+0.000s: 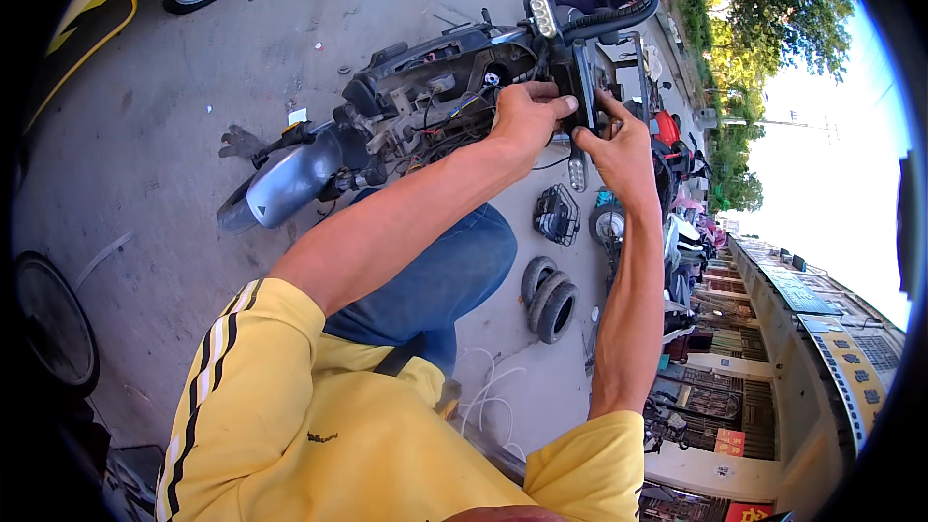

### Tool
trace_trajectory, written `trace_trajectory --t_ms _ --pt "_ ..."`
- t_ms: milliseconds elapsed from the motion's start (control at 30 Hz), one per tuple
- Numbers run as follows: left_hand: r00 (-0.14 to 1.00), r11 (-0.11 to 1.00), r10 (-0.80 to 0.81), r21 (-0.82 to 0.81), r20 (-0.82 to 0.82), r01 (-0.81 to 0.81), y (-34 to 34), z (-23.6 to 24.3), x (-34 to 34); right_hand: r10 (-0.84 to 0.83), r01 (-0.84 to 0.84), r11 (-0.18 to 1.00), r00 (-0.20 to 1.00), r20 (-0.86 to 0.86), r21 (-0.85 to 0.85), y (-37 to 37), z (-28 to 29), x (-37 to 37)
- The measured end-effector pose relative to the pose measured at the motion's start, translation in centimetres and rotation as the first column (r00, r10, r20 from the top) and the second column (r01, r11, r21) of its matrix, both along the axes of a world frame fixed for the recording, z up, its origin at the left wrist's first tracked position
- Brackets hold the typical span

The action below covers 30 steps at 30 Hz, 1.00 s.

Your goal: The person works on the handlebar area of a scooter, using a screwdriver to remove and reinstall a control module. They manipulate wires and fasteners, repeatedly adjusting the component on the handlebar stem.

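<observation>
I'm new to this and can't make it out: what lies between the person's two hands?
In the head view, a dark flat piece lies between the left hand and the right hand. Both hands appear to touch it.

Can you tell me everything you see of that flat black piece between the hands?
The flat black piece looks long, slim and smooth, with a slight sheen, like plastic. Both the left hand and right hand touch it, one from each side. It is beside the scooter-like vehicle; whether it is fastened there is unclear.
</observation>
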<state>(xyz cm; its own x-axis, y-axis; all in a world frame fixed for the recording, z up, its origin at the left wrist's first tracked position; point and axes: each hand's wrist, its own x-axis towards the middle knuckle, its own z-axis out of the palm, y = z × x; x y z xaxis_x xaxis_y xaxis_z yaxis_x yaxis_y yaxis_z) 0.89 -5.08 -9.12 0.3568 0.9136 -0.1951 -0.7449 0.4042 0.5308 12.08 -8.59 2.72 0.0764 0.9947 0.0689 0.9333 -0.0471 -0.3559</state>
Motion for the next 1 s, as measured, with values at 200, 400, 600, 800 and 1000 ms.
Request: trace_trajectory --t_ms 200,400,600,800,1000 --pt "1.000 0.999 -0.024 0.028 -0.019 0.024 0.3 -0.8 0.7 -0.004 0.004 1.000 0.999 0.043 0.011 -0.1 -0.4 0.6" --pt "0.990 0.999 -0.007 0.045 0.137 0.001 1.1 -2.2 1.6 -0.014 0.013 1.000 0.986 0.166 0.003 0.2 -0.1 -0.3" --pt "0.990 0.995 -0.054 0.086 0.131 0.043 1.8 -3.0 2.0 -0.015 0.018 1.000 0.978 0.208 -0.015 0.2 -0.1 -0.6" --pt "0.989 0.995 -0.039 0.095 0.142 0.025 1.8 -3.3 2.4 -0.017 0.020 1.000 0.979 0.202 -0.014 0.1 0.5 -1.1" --pt "0.990 0.993 -0.058 0.110 0.126 0.044 1.7 -3.5 2.4 -0.025 0.026 1.000 0.982 0.186 -0.007 0.1 0.1 -0.4"
